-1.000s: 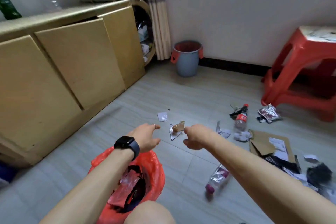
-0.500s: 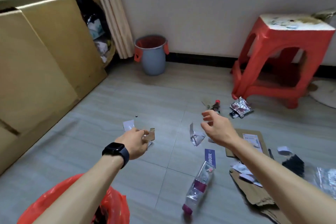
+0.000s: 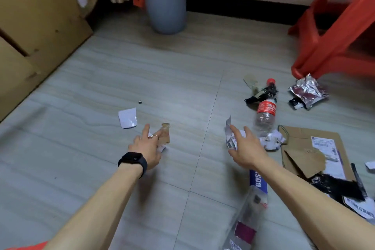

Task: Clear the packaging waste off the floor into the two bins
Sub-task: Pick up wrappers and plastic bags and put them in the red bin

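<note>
Across the grey tiled floor, well apart from the blue-grey plastic bin, left hand pinches a small brown cardboard scrap — right hand, spread and empty, reaches a crumpled white wrapper, likely gathering a handful.

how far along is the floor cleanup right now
Early. Done: nothing provable; the grey bin hides its inside. In hand: the left hand pinches a brown scrap, and the right hand reaches open for a crumpled wrapper. Left: a white paper slip, red-capped bottle, foil pouch, cardboard mailer and clear bottle lie on the floor.
</note>
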Action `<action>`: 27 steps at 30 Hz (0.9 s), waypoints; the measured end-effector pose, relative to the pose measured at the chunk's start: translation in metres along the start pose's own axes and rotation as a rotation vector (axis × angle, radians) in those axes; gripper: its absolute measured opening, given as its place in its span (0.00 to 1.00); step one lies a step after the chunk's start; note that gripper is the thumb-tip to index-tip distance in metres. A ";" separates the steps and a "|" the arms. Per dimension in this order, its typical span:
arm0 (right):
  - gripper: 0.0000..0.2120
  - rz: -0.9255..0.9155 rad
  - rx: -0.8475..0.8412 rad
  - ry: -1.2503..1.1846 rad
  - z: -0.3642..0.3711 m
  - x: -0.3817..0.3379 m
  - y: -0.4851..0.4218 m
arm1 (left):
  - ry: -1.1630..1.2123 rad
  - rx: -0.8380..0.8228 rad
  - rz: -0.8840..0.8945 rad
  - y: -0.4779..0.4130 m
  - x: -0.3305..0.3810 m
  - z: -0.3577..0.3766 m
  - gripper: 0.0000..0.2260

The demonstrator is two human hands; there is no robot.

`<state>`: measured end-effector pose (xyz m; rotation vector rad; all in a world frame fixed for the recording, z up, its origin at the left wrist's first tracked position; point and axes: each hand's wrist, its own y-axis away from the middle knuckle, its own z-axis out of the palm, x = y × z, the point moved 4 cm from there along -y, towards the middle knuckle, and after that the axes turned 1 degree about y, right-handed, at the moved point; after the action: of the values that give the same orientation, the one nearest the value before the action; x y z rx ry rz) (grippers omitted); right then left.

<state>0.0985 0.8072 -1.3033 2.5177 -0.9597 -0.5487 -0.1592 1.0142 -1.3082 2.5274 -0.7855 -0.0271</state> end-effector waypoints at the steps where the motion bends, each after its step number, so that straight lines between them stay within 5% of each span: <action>1: 0.39 0.010 -0.019 -0.001 0.004 -0.001 -0.012 | -0.006 -0.009 -0.009 -0.011 -0.002 0.005 0.29; 4: 0.35 0.016 -0.055 0.032 0.031 -0.002 -0.041 | 0.003 -0.092 -0.007 -0.036 -0.013 0.026 0.28; 9: 0.18 -0.190 0.204 0.128 0.076 -0.010 -0.015 | 0.073 0.029 0.035 -0.026 -0.012 0.046 0.16; 13: 0.19 -0.302 0.206 0.088 0.077 -0.033 0.013 | 0.012 0.032 0.074 0.000 0.014 0.045 0.11; 20: 0.10 -0.071 0.246 -0.551 0.020 -0.050 0.073 | 0.188 0.130 0.174 0.054 0.040 0.013 0.08; 27: 0.09 -0.166 0.272 -0.790 -0.081 -0.093 0.165 | 0.430 0.405 0.096 0.157 0.009 -0.095 0.06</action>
<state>-0.0152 0.7756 -1.1347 2.6520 -1.1323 -1.6415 -0.2193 0.9394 -1.1510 2.7089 -0.7896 0.7511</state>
